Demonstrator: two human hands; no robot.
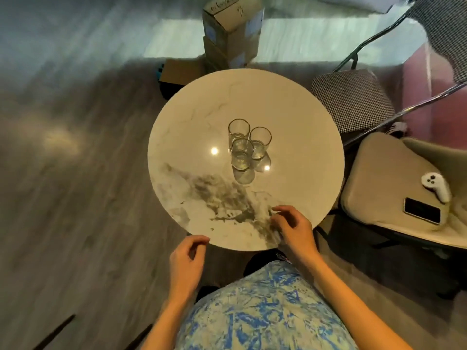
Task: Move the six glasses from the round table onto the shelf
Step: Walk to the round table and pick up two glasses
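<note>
Looking straight down, we see a round table (192,137) with a pale marble top and a grey smear toward its near edge. Three clear glasses (246,145) stand upright in a tight cluster just right of the table's centre, touching or nearly so; one sits nearer us, two behind it, and all look empty. We see no shelf from here. Our left hand (187,258) hangs just off the near edge of the table, fingers loosely curled with thumb and forefinger close, holding nothing. Our right hand (293,228) hovers over the near right edge of the top, fingers half bent and slightly parted, also holding nothing; whether its fingertips touch the marble we cannot tell. Both hands are well apart from the glasses. To the right of the table a beige cushioned seat (374,173) carries a white controller (436,185) and a dark phone (422,210), lying near each other. A checked chair (351,99) stands beyond it. Stacked cardboard boxes (231,34) sit on the floor past the far edge of the table.
</note>
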